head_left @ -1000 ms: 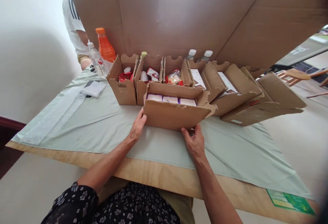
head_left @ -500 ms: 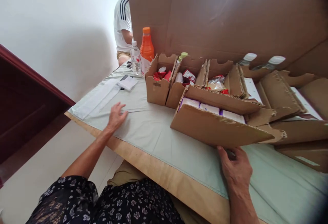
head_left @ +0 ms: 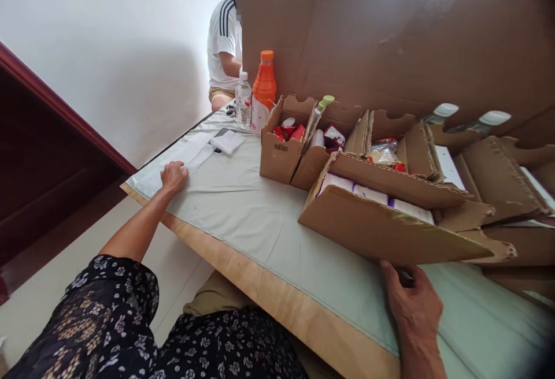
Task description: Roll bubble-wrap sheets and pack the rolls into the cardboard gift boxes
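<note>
My right hand [head_left: 411,301] grips the lower front edge of an open cardboard box [head_left: 381,229] that holds white and purple packets [head_left: 373,194]. The fingers curl under the box, thumb on the near side. My left hand [head_left: 173,175] rests far to the left on the pale green cloth [head_left: 243,211], at a folded white sheet [head_left: 182,162] near the table corner. Its fingers are bent down onto the sheet, and I cannot tell if they pinch it.
Several more open cardboard boxes [head_left: 281,153] with red packets stand behind, against a tall cardboard sheet [head_left: 390,38]. An orange bottle [head_left: 263,90] and a clear bottle [head_left: 243,100] stand at the far left. Another person in a white shirt [head_left: 223,44] sits beyond. The table's wooden edge [head_left: 277,304] runs diagonally.
My left hand left the box and slid left across the cloth to the folded white sheet. The view has turned left. My right hand stays on the box.
</note>
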A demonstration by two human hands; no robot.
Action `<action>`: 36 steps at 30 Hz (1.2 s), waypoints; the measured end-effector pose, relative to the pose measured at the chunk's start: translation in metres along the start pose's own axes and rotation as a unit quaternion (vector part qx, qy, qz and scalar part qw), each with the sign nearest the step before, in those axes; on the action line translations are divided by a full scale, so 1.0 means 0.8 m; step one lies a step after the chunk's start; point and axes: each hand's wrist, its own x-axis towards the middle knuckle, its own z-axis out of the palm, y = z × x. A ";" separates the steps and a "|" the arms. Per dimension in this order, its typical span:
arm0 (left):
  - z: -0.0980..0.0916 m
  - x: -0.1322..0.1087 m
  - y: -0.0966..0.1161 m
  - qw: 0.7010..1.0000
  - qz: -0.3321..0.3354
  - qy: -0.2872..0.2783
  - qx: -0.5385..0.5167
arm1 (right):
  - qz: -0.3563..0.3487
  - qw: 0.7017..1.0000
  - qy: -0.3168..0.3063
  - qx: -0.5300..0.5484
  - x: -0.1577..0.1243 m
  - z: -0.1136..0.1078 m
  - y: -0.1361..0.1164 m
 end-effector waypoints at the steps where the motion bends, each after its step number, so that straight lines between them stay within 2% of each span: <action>1: 0.000 0.002 -0.001 1.000 -0.001 -0.001 0.006 | 0.002 1.000 0.001 -0.001 0.001 0.000 0.001; 15: -0.018 0.048 -0.011 0.997 0.008 -0.036 0.066 | 0.002 1.000 -0.006 -0.011 0.004 0.000 0.004; 19: -0.020 0.048 -0.016 0.997 0.038 -0.038 0.063 | 0.004 1.000 -0.001 -0.018 0.005 0.001 0.003; 24: -0.024 0.039 -0.018 0.997 0.043 -0.022 0.067 | -0.007 1.000 -0.004 -0.018 0.005 0.000 0.004; 27: -0.040 0.037 -0.014 0.997 0.040 0.003 0.066 | -0.019 1.000 0.003 -0.015 0.004 0.000 0.005; 32: -0.092 0.024 0.007 0.994 0.063 0.065 0.062 | -0.033 0.999 0.008 -0.014 0.006 0.005 0.011; 34: -0.109 0.002 0.024 0.991 0.105 0.077 0.039 | -0.037 0.999 0.012 -0.024 0.009 0.005 0.013; 36: -0.116 -0.034 0.046 0.984 0.163 0.061 -0.039 | -0.036 0.999 0.003 -0.023 0.011 0.002 0.012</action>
